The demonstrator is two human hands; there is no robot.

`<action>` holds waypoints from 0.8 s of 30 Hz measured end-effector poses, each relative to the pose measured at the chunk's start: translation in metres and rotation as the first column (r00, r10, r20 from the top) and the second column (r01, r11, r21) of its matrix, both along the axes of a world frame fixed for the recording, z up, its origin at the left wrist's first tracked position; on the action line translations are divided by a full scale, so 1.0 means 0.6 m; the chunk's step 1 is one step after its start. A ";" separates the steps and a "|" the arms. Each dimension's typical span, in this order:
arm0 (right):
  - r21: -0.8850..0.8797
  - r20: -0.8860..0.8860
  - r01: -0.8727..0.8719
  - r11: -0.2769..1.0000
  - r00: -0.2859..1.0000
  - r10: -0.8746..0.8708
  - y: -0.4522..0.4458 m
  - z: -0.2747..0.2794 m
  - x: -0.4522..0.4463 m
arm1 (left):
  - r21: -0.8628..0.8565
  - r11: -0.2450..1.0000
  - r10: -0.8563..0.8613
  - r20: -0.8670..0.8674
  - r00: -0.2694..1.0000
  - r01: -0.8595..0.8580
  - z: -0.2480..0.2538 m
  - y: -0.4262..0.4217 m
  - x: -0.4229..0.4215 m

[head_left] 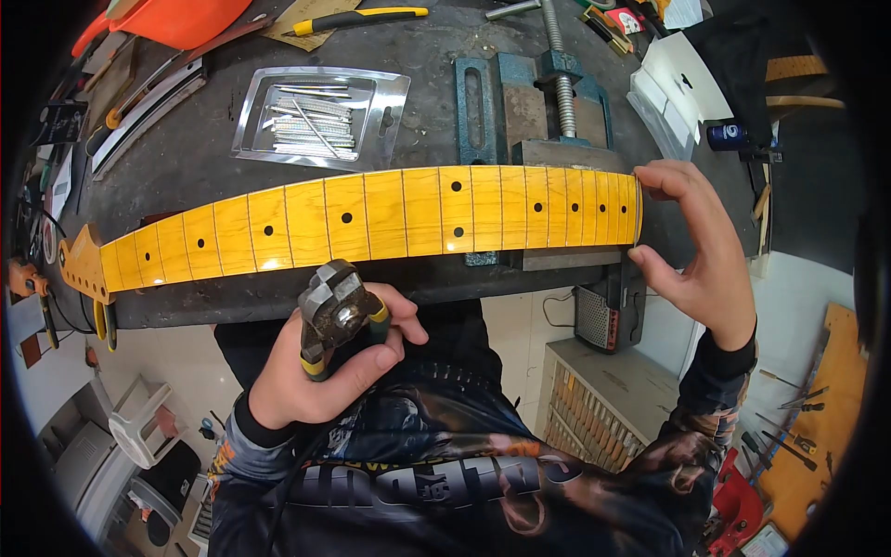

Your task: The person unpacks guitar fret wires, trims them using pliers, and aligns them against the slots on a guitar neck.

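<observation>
A yellow guitar neck point(390, 218) with black dot inlays and thin crosswise lines, apparently frets or slots, lies along the bench, its headstock point(85, 265) at the left. My left hand point(302, 381) is wrapped around end-cutting pliers point(336, 304) with yellow-and-dark handles, jaws pointing up, just in front of the neck's near edge. At the neck's right end, my right hand point(701, 246) spans the width, forefinger on the far edge and thumb on the near one. A thin strip runs along that end between them; whether it is loose wire I cannot tell.
Behind the neck, a clear plastic tray point(320, 116) holds many short metal wires. A drill-press style vise point(534, 107) stands under and behind the neck's right part. A yellow-black utility knife point(357, 19) and an orange container point(181, 20) lie further back.
</observation>
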State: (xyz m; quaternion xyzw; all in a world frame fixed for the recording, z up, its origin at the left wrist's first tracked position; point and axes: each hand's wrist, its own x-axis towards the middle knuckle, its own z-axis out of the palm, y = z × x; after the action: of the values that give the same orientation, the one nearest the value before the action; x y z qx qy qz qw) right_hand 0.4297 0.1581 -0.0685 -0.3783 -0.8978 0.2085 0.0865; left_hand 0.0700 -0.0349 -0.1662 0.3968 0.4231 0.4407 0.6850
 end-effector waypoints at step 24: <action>0.022 0.049 -0.012 1.000 0.999 0.011 -0.003 0.008 -0.024 | 0.024 0.999 -0.046 0.017 0.999 0.046 -0.007 0.003 -0.010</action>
State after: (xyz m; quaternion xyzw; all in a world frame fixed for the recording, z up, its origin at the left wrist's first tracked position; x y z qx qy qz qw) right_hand 0.4155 0.1560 -0.0639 -0.3770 -0.9040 0.1899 0.0674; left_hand 0.0640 -0.0333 -0.1701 0.4105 0.4026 0.4332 0.6941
